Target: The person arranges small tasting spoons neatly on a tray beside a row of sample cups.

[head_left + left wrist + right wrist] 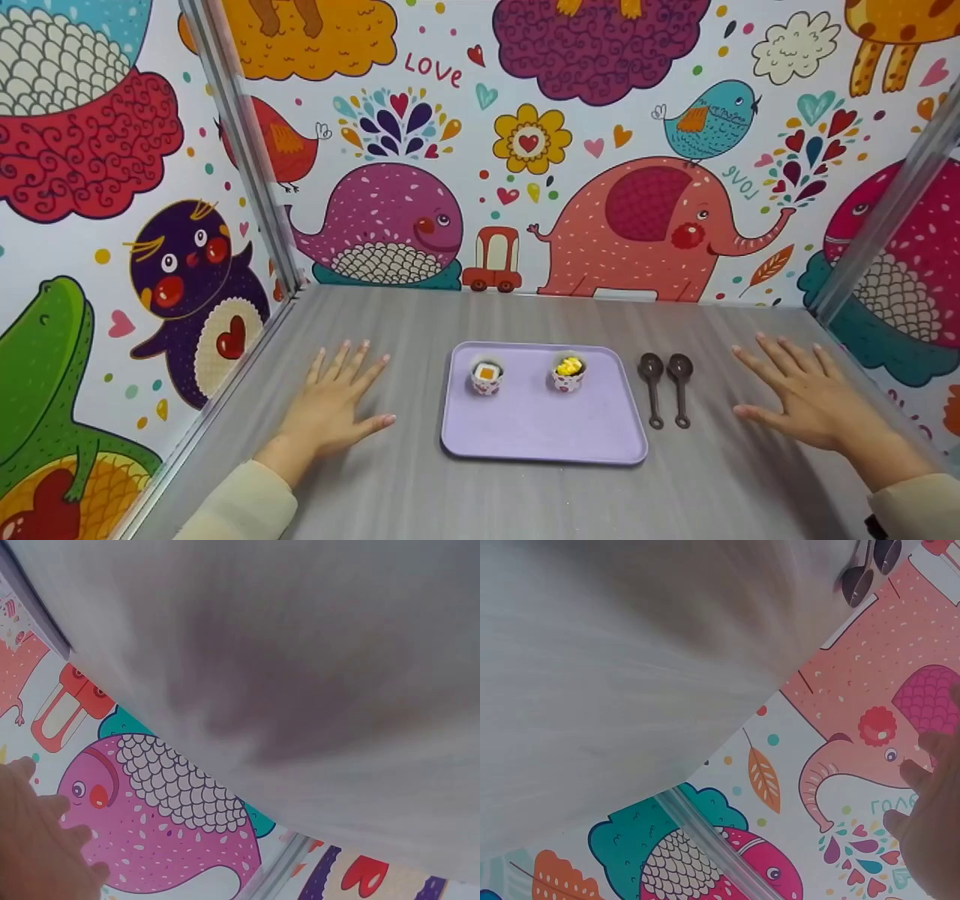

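Table [375, 499] w/ tray [540, 435] on it; L hand [334, 409] & R hand [814, 401] well out either side, fingers spread wide, holding nothing. 2 spoons [652, 366] just R of tray, 2 filled cups [487, 385] on its far half. Looks like a pause, no handling; next move prob. needs a reach in.

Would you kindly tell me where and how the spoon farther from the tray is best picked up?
I would pinch this spoon by its slim handle, bringing the right hand in from the right. The handle points toward the person, with the wider bowl at the far end; the other spoon lies close on the left, so the right side seems freer.
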A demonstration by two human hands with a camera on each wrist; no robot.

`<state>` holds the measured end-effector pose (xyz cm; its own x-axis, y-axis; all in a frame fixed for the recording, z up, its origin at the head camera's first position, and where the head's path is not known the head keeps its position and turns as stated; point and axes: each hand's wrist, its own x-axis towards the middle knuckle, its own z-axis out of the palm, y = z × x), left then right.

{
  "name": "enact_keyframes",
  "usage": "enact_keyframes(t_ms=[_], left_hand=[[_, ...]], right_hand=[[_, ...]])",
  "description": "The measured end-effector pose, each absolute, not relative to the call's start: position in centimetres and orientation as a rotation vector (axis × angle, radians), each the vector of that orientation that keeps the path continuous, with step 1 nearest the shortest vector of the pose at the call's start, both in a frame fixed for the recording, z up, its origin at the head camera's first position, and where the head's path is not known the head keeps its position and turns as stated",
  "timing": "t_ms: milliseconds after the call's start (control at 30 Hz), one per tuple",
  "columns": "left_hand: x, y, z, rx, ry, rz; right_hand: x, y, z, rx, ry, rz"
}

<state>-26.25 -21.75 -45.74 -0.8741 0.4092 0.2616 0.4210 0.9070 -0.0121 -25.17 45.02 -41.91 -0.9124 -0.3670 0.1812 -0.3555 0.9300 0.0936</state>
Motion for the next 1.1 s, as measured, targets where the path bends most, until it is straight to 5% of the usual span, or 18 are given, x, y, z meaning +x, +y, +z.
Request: enact_keyframes(t_ms=[1100], left_hand=[[-24.8, -19.8, -46.5, -0.68, -2.842, -0.174]], right_hand=[[-23.8, 41.3, -42.6, 0.525, -2.957, 0.044]])
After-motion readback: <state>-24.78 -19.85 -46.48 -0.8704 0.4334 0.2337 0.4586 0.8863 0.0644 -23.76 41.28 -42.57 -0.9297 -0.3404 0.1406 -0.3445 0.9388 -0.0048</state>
